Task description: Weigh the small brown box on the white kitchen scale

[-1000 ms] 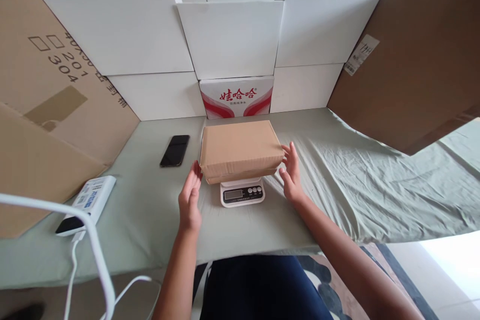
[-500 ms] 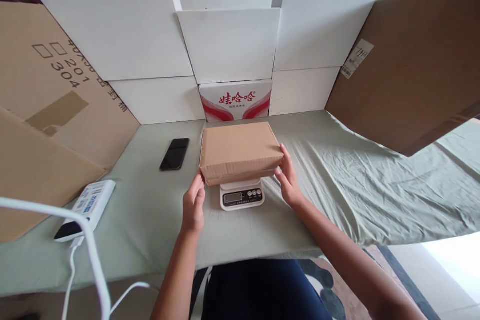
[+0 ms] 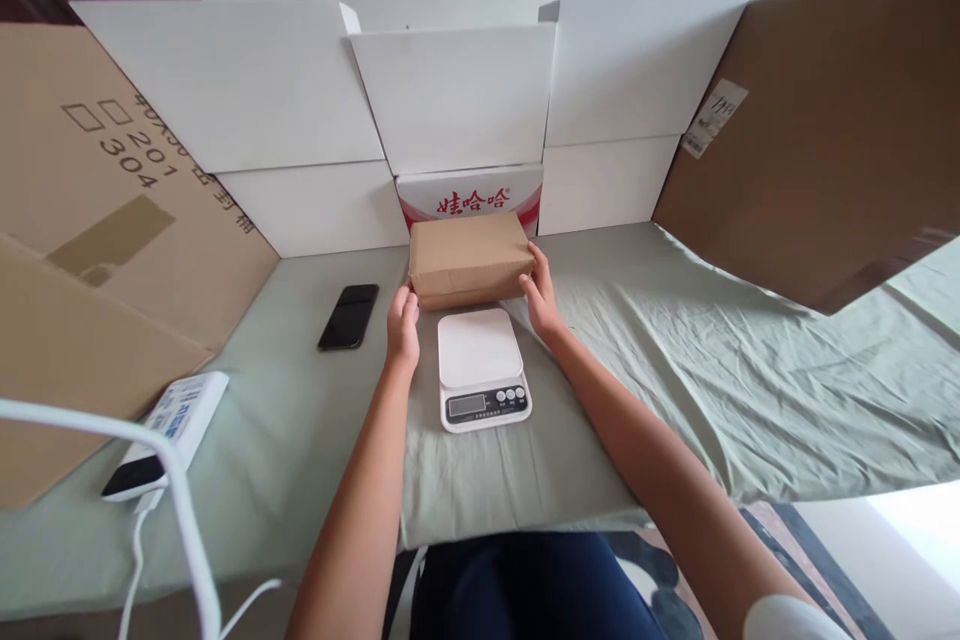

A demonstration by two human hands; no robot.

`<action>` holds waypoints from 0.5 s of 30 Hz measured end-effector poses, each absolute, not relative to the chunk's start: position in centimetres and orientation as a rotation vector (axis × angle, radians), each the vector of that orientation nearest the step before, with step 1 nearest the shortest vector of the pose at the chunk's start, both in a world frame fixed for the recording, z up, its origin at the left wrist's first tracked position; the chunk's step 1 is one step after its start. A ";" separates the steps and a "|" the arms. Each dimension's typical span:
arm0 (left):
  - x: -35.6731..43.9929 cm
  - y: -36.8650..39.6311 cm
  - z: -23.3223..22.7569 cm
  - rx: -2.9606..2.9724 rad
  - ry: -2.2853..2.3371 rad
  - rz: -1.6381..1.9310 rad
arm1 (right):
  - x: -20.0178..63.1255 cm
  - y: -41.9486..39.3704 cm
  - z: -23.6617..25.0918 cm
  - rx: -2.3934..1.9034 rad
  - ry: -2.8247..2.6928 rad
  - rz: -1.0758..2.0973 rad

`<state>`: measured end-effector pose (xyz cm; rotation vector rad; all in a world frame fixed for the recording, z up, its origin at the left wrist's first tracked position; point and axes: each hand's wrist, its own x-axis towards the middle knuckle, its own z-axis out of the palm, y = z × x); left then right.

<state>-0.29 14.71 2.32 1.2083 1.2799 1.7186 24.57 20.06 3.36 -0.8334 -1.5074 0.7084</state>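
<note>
Box (image 3: 469, 258) is gripped at both ends by left hand (image 3: 403, 325) and right hand (image 3: 541, 305) | held beyond scale (image 3: 480, 365) | scale platform is bare | set-down on counter (image 3: 675, 370) is judged pending.

The small rectangular brown cardboard box (image 3: 470, 257) looked matt. The white plastic kitchen scale (image 3: 481, 366) was smooth, and the pale green cloth (image 3: 675, 360) over the counter was wrinkled.

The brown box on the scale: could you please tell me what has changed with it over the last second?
Both hands closed on the brown box, left hand and right hand at its ends, and moved it off the scale to the far side, before the red-and-white carton. Scale, phone and power bank stayed put.
</note>
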 end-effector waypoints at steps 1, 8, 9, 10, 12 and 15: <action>-0.3 14.7 1.8 1.178 1.278 1.721 | 24.6 20.2 2.9 -0.832 -1.507 0.703; -0.1 14.7 0.5 1.124 1.286 1.726 | 24.9 20.4 1.8 -0.859 -1.500 0.741; -0.2 14.8 0.4 1.122 1.284 1.733 | 25.1 20.4 1.7 -0.860 -1.497 0.748; -0.4 14.8 0.4 1.117 1.282 1.745 | 25.2 20.4 1.6 -0.860 -1.493 0.752; -0.9 14.9 0.3 1.087 1.281 1.778 | 25.5 20.4 1.4 -0.862 -1.483 0.764; -1.5 14.9 0.4 1.015 1.284 1.799 | 25.9 20.2 1.3 -0.876 -1.472 0.793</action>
